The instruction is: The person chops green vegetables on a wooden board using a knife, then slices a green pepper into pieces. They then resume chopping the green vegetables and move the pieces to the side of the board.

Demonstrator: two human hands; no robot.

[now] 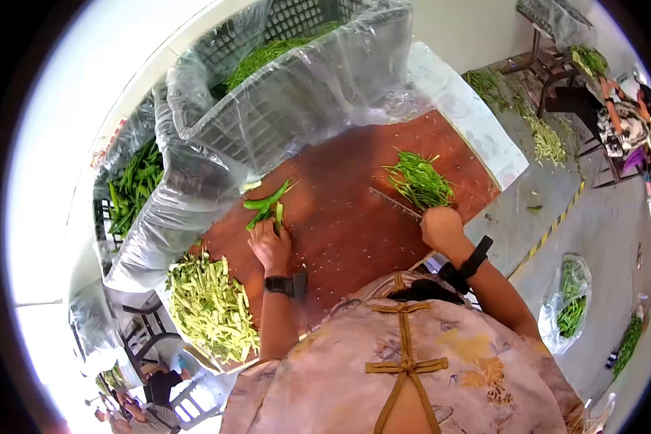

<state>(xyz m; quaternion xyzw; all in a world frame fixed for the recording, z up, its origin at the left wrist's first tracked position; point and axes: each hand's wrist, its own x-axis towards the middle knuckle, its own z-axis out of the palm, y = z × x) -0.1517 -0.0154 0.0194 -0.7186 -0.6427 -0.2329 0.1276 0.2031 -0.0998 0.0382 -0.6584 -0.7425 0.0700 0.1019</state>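
My left hand point(270, 247) is on the reddish-brown board, its fingers closed on green peppers point(262, 217). One longer pepper point(267, 199) lies just beyond the fingertips, its stem pointing away. In my right hand point(441, 226), the fingers wrap the handle of a thin knife point(394, 203), whose blade points left and away from me, close over the board. A bunch of cut green strips point(421, 179) lies just beyond that hand. Left of my left wrist is a heap of pale green pieces point(213, 307).
A plastic-lined crate point(296, 101) with green strips stands at the board's far edge. Another lined crate point(163, 224) holds whole green peppers at left. A bag of green vegetables point(573, 300) lies on the floor at right. Other people sit at far right and lower left.
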